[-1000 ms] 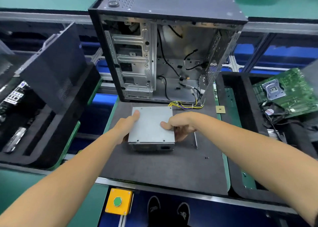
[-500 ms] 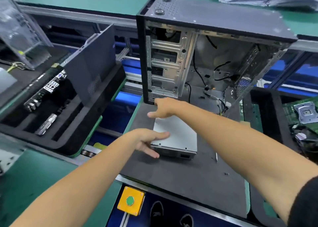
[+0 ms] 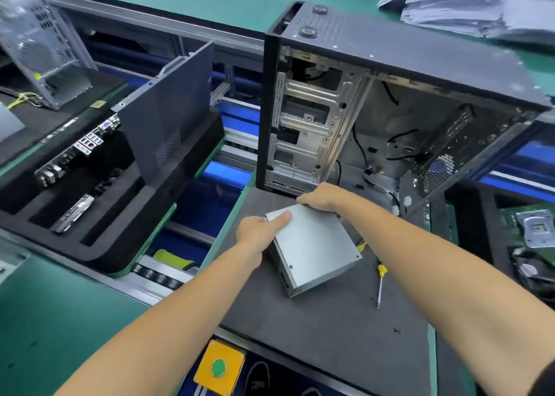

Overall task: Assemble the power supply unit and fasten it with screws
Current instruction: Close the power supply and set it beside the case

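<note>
Foam trays (image 3: 99, 215) with a leaning dark side panel (image 3: 168, 116) sit far left. Left hand (image 3: 258, 230) has its grip clamped on the near-left corner of the power supply unit (image 3: 315, 245), thumb flat on top. This smooth grey metal box lies on the dark mat (image 3: 330, 329), long axis running from the open computer case (image 3: 375, 110) toward the near right. Right hand (image 3: 321, 197) curls over its far edge. Beside it lies a yellow-handled screwdriver (image 3: 380, 281), with bare mat nearer.
</note>
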Motion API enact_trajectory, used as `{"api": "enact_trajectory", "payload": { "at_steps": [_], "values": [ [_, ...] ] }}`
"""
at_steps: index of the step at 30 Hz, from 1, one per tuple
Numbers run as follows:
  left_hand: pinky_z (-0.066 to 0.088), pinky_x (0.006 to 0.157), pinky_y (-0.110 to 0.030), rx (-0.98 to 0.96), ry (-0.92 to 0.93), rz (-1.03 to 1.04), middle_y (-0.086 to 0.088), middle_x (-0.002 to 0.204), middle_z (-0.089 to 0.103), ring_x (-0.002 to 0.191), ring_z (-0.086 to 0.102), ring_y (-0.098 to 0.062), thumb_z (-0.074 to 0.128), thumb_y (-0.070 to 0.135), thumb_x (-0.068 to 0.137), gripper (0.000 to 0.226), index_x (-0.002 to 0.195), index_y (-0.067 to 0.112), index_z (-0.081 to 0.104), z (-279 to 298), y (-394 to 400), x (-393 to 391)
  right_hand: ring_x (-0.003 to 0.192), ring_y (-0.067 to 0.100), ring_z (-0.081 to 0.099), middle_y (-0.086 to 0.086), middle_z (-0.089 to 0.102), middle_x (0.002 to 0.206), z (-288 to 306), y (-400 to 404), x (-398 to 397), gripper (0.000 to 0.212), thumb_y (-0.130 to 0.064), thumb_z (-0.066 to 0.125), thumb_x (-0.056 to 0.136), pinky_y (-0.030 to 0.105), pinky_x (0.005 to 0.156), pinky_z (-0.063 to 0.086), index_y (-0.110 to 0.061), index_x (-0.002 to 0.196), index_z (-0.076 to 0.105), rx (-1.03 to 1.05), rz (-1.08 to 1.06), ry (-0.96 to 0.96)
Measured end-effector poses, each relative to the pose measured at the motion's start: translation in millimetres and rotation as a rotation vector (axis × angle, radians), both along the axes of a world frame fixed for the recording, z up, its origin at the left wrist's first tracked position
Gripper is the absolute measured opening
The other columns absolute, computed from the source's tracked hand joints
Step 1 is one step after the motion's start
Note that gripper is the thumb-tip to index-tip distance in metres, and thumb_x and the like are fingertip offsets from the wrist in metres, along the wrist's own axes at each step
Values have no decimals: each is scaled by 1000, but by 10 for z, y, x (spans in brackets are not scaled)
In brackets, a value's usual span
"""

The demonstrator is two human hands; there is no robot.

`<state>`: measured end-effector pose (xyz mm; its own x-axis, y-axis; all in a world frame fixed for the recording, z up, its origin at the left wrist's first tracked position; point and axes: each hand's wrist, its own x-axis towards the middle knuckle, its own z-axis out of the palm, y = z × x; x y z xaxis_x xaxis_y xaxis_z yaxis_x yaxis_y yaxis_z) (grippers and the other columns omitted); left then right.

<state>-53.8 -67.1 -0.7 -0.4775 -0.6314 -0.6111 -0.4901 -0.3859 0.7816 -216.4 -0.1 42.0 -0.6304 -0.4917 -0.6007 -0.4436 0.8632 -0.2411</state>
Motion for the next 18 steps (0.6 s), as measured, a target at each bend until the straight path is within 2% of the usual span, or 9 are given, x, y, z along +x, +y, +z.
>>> {"api": "enact_trajectory", "payload": {
  "at_steps": [3,5,6,7,8,9,11,15,18],
  "values": [
    [47,79,-31,89,60,67,2,94,68,88,60,-18,43,66,91,57,91,13,64,-120,41,9,123,31,50,11,47,142,12,-13,-14,74,-65,38,92,33,89,40,-7,136,49,37,138,80],
    [50,81,-35,152,116,60,-6,107,68,93,62,-23,30,53,101,55,104,12,66,-220,-56,50,104,27,57,9,60,114,-12,-69,64,68,-70,31,90,36,85,42,-12,104,64,20,247,140],
    [50,79,-34,171,153,19,-10,112,66,92,61,-24,31,41,104,47,108,10,66,-255,-131,97,91,25,56,5,59,95,-21,-101,116,65,-74,29,88,37,82,42,-16,82,59,5,276,153],
    [50,77,-32,199,207,-41,-12,115,65,91,60,-24,36,26,104,34,112,9,65,-282,-210,174,89,25,55,3,56,89,-27,-132,172,66,-77,27,86,39,83,44,-18,73,54,3,306,153],
    [50,77,-29,198,253,-143,-12,115,66,90,60,-21,43,11,100,27,116,11,65,-318,-294,251,98,28,56,6,59,97,-32,-159,207,70,-79,25,85,40,88,44,-18,79,59,14,347,136],
    [50,77,-26,137,261,-286,-9,111,69,89,61,-17,48,1,94,33,120,15,63,-367,-365,316,110,29,55,10,61,115,-39,-186,212,79,-81,24,84,41,94,43,-15,98,65,36,386,100],
    [47,76,-22,-77,177,-568,-2,92,72,81,64,-9,60,0,89,48,129,26,56,-420,-439,376,126,27,48,7,51,140,4,-221,185,94,-86,27,79,39,101,39,-14,130,57,101,439,-4],
    [48,56,-22,-297,150,-644,-4,67,61,60,53,-11,73,7,81,45,119,28,60,-471,-468,279,116,19,48,-1,51,138,36,-275,153,95,-90,41,67,35,92,38,-20,129,58,186,536,-98],
    [42,51,-16,-391,156,-609,-4,67,56,59,47,-12,78,4,75,38,105,23,63,-549,-484,246,102,15,52,-4,57,121,1,-274,180,82,-89,49,65,31,81,37,-24,113,63,143,535,-106]
  ]
}}
